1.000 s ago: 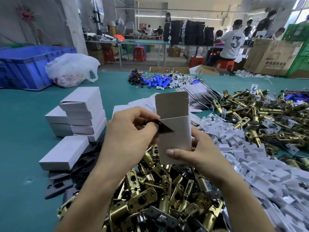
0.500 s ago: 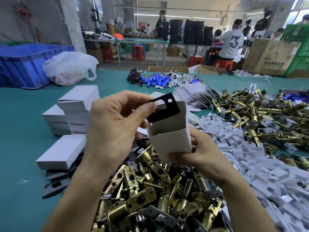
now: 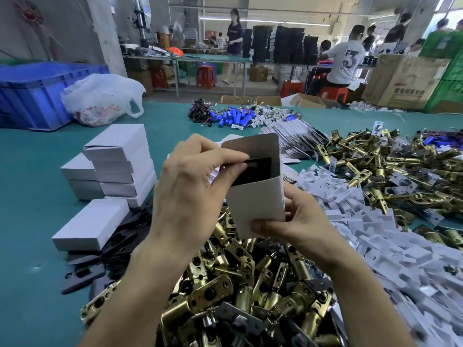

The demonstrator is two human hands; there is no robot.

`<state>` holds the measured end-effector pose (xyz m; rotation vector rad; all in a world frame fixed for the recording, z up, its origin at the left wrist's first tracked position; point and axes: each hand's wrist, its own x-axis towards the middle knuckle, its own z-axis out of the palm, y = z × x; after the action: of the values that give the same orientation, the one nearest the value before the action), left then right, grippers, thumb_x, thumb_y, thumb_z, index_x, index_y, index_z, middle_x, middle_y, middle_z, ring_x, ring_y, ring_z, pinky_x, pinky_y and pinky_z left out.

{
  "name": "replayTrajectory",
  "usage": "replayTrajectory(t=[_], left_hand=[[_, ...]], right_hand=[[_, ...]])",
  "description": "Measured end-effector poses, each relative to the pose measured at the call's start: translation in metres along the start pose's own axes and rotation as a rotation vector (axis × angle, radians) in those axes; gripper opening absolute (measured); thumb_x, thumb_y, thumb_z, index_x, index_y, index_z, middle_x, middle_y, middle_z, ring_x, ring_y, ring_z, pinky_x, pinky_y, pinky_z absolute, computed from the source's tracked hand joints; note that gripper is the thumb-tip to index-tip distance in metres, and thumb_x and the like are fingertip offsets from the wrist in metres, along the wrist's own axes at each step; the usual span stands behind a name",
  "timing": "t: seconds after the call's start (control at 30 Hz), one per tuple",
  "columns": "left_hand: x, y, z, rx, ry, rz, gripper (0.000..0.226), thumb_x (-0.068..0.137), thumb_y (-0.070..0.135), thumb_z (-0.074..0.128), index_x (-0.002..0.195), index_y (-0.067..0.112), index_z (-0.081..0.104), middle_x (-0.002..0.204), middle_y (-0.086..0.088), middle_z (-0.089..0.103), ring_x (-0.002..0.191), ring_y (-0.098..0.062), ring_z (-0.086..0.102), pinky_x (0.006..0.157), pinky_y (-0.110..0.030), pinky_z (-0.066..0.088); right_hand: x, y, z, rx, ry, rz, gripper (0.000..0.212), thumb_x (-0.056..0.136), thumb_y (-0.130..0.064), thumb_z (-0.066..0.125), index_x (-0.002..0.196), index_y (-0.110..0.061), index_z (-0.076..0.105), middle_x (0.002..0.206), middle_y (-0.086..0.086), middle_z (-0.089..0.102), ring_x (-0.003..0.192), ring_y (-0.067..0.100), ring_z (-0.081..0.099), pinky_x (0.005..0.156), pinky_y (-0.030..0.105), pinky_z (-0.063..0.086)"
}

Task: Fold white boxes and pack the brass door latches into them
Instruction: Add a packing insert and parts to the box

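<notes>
Closest to me, a heap of brass latches (image 3: 238,291) fills the bottom of the feed, with a few grey faceplates mixed in. Both forearms reach over it. The right hand (image 3: 298,229) grips the lower end of the white box (image 3: 255,204), thumb laid across the front face, fingers curled round behind. The box is held upright above the heap, its top flap (image 3: 253,146) standing open. The left hand (image 3: 190,194) pinches a black plate (image 3: 253,171) between thumb and fingertips. The plate sits partway into the box mouth, its lower part hidden by the front wall. I can't tell whether a latch is in the box.

Left of the hands, loose black plates (image 3: 120,236) lie on the green table (image 3: 30,196), with one closed white box (image 3: 90,224) resting on them. Just behind is a stack of closed white boxes (image 3: 117,161), several high. Right of the hands is a drift of white plastic inserts (image 3: 363,234), and beyond it a second pile of brass latches (image 3: 388,171). Behind the held box, flat box blanks (image 3: 290,139) are fanned out. Further back on the table: blue cylinders with wires (image 3: 233,116), a white plastic bag (image 3: 100,98), and a blue crate (image 3: 37,93) at the left edge. Past the table are red stools (image 3: 205,76), a big cardboard carton (image 3: 400,81) and people at other benches, blurred.
</notes>
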<state>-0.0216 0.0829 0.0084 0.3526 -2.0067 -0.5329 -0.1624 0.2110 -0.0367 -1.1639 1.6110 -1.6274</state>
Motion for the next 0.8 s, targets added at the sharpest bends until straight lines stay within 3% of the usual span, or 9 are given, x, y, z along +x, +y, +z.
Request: replayTrajectory(t=[0.07,0.23,0.33,0.47,0.57,0.63,0.7,0.73,0.8], left_hand=[[-0.001,0.0,0.006,-0.022,-0.006,-0.059,0.014,0.087,0.024,0.077,0.097,0.034,0.079,0.091,0.013,0.05,0.092,-0.014,0.055,0.076,-0.033,0.048],[-0.001,-0.002,0.01,-0.085,-0.026,-0.21,0.03,0.086,0.031,0.077,0.082,0.058,0.065,0.091,0.015,0.049,0.09,0.003,0.049,0.072,-0.005,0.035],[-0.001,-0.004,0.011,-0.062,-0.102,-0.254,0.028,0.089,0.031,0.073,0.079,0.055,0.066,0.094,0.015,0.049,0.095,0.006,0.049,0.071,-0.004,0.034],[-0.001,-0.003,0.011,-0.106,-0.127,-0.235,0.016,0.096,0.026,0.066,0.094,0.041,0.07,0.096,0.013,0.054,0.087,0.009,0.054,0.069,-0.003,0.039],[-0.001,-0.001,0.01,-0.208,-0.08,-0.255,0.014,0.095,0.03,0.067,0.103,0.042,0.064,0.099,0.01,0.061,0.084,0.001,0.063,0.064,-0.008,0.045],[-0.001,0.0,0.009,-0.332,-0.12,-0.323,0.032,0.089,0.048,0.071,0.115,0.046,0.053,0.107,0.012,0.061,0.088,0.002,0.067,0.067,-0.01,0.05],[-0.002,-0.005,0.009,-0.474,-0.264,-0.447,0.072,0.071,0.066,0.08,0.128,0.049,0.04,0.116,0.013,0.062,0.093,0.0,0.071,0.075,-0.02,0.057],[-0.004,-0.007,0.01,-0.523,-0.359,-0.502,0.083,0.063,0.066,0.082,0.132,0.049,0.039,0.119,0.012,0.064,0.096,-0.004,0.072,0.08,-0.027,0.058],[-0.008,-0.012,0.014,-0.583,-0.551,-0.554,0.08,0.06,0.06,0.08,0.131,0.044,0.048,0.12,0.008,0.07,0.1,-0.011,0.073,0.088,-0.037,0.057]], right_hand=[[0.0,0.001,-0.001,0.005,-0.016,0.004,0.057,0.071,0.005,0.082,0.119,-0.02,0.065,0.1,0.011,0.075,0.094,0.029,0.072,0.071,0.033,0.06],[0.0,0.005,-0.004,0.02,-0.032,0.039,0.056,0.071,0.001,0.083,0.118,-0.024,0.066,0.102,0.013,0.074,0.097,0.03,0.072,0.076,0.041,0.061],[-0.001,0.006,-0.005,0.019,-0.032,0.058,0.053,0.072,0.002,0.083,0.117,-0.019,0.066,0.101,0.013,0.075,0.095,0.028,0.072,0.075,0.039,0.061],[-0.002,0.005,-0.005,0.053,-0.028,0.075,0.053,0.067,-0.006,0.084,0.115,-0.016,0.066,0.098,0.013,0.075,0.091,0.027,0.074,0.071,0.033,0.06],[-0.002,0.004,-0.004,0.073,-0.025,0.073,0.056,0.064,-0.008,0.084,0.116,-0.016,0.065,0.1,0.015,0.075,0.094,0.03,0.073,0.073,0.038,0.062],[-0.003,0.002,-0.004,0.083,-0.017,0.058,0.054,0.066,-0.006,0.086,0.115,-0.017,0.066,0.099,0.014,0.076,0.092,0.03,0.074,0.071,0.037,0.061],[-0.004,-0.001,-0.004,0.09,0.003,0.024,0.052,0.069,-0.005,0.085,0.116,-0.015,0.065,0.098,0.014,0.076,0.089,0.029,0.074,0.069,0.037,0.061],[-0.004,-0.003,-0.003,0.094,0.014,0.004,0.053,0.071,-0.007,0.085,0.119,-0.014,0.063,0.099,0.014,0.076,0.09,0.029,0.074,0.072,0.045,0.061],[-0.004,-0.007,-0.001,0.096,0.039,-0.019,0.055,0.072,-0.019,0.08,0.123,-0.013,0.059,0.103,0.012,0.075,0.094,0.03,0.074,0.08,0.057,0.058]])
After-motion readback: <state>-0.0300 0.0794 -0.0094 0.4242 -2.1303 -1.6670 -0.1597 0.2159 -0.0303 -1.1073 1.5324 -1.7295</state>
